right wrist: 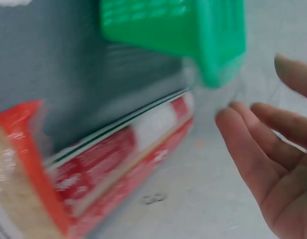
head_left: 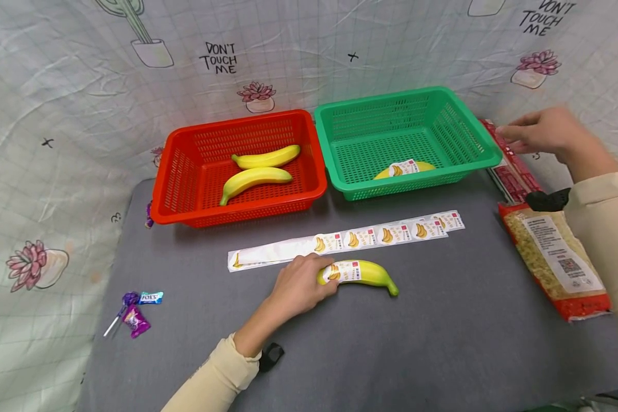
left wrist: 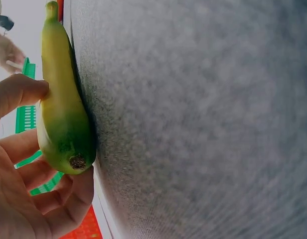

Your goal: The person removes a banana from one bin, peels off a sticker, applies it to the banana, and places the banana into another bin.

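A yellow banana (head_left: pixel 375 276) with green ends lies on the grey table, with a white banana-print label (head_left: pixel 351 270) on its upper side. My left hand (head_left: pixel 300 286) grips its left end; in the left wrist view the thumb (left wrist: pixel 31 89) presses one side and the fingers curl round the other. Past the far right corner of the green basket (head_left: pixel 474 131), my right hand (head_left: pixel 553 134) is raised over a red package (head_left: pixel 515 169). Its fingers are loosely bent in the right wrist view, with nothing between them. Behind the banana lies a label strip (head_left: pixel 381 233), its left part bare.
Two bananas (head_left: pixel 257 178) lie in the red basket (head_left: pixel 170 177); a labelled banana (head_left: pixel 423 166) is in the green one. A bag of pale grains (head_left: pixel 561 257) lies at the right beneath my right sleeve. A lollipop (head_left: pixel 130 298) and wrapped candies (head_left: pixel 136 321) lie at the left.
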A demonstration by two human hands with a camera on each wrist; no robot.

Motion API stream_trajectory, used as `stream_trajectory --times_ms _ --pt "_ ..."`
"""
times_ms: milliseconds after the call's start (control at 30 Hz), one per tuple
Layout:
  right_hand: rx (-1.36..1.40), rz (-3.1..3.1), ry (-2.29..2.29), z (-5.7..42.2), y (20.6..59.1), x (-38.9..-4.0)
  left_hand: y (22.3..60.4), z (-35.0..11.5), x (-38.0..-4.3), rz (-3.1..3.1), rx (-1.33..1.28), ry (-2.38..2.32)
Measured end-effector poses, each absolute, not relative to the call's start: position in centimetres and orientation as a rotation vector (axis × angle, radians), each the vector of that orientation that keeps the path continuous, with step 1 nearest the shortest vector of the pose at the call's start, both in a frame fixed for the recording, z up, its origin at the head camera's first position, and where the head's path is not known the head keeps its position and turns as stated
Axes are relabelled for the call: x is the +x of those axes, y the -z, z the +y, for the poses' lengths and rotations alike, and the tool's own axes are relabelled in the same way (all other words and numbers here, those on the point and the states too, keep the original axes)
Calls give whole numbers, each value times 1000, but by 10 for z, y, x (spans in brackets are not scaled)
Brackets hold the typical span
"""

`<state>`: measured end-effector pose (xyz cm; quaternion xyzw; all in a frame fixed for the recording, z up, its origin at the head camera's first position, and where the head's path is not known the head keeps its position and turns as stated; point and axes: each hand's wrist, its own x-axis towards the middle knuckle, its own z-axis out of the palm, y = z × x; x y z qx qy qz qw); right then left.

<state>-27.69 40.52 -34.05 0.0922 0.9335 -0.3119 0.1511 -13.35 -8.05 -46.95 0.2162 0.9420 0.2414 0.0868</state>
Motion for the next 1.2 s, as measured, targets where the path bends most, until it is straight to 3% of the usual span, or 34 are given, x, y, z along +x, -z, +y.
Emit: stream_trajectory --times_ms 333,933,1200 --pt "418 2279 1385 416 367 -275 470 -81 -136 2799 657 -749" --pt "414 2268 1433 421 378 -274 468 -79 -138 2805 647 -806" --pt "391 2288 1405 421 379 -273 432 -72 -150 2764 640 -970"
